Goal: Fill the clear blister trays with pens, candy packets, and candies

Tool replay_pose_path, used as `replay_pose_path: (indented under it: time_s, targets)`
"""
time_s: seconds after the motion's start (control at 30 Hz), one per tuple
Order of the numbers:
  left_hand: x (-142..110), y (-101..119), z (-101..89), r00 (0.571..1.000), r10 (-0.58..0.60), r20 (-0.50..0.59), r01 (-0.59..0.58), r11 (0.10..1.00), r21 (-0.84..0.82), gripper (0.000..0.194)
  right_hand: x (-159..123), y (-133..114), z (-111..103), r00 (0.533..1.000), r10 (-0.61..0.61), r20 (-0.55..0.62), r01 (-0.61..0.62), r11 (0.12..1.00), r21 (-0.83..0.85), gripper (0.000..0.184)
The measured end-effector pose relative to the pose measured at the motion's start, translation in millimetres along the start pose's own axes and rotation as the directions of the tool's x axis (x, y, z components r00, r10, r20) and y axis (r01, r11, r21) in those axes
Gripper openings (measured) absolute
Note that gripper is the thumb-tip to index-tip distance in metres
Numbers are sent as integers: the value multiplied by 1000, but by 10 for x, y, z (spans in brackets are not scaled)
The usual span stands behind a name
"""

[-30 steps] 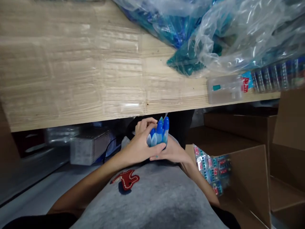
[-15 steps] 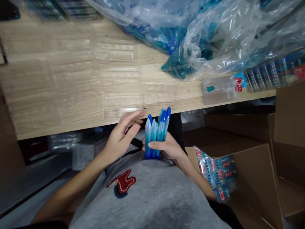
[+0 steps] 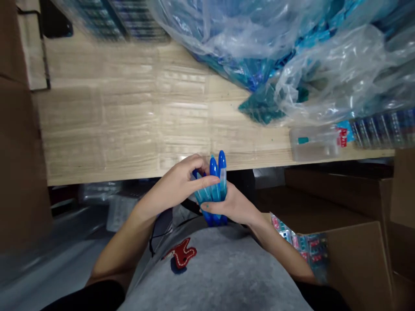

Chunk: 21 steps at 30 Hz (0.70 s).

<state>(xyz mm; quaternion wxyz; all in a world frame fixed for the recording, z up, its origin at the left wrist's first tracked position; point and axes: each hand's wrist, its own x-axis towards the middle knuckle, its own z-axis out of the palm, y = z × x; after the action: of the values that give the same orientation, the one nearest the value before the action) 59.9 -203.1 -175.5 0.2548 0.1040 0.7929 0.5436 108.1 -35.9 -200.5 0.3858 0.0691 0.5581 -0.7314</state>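
Note:
My hands are together in front of my grey shirt, just below the wooden table edge. They hold a bundle of several blue and clear plastic pens (image 3: 216, 185) standing upright, with their blue tips pointing away from me. My right hand (image 3: 231, 204) cups the bundle from below and the side. My left hand (image 3: 178, 183) curls its fingers across the front of the pens, hiding their middles. The exact count of pens cannot be seen.
A light wooden tabletop (image 3: 123, 125) runs across the view, holding clear plastic bags of blue items (image 3: 253, 47), a clear plastic box (image 3: 313, 143) and blister packs (image 3: 382, 129). Open cardboard boxes (image 3: 356, 268) stand at the lower right, with blister packs inside (image 3: 308, 246).
My left hand has moved from beside the pens, fingers spread, to wrapping across them. The pens now sit tighter together, and the view has shifted slightly.

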Motion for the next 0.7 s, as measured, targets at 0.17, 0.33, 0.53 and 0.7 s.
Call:
replay_pose_path:
  time_s: [0.17,0.33,0.53,0.7]
  targets:
    - [276,-141,-321,994,-53,-95,30,974,-226,19,435,-364,-69,1000,2,-1,-2,1000,-22,51]
    - [323,-374,-546,979,-112,-168,12,862,-508,22,648,-393,-145,989,86,117,-88,996,11,64]
    - [59,-708,-855,768,-101,-632,-257,855,-450,33,559,-254,-318,957,245,156,-249,969,4,74]
    - [-174,-895,-960,680,-113,-725,-117,959,-259,23,330,-192,-563,951,302,-60,-298,952,62,69]
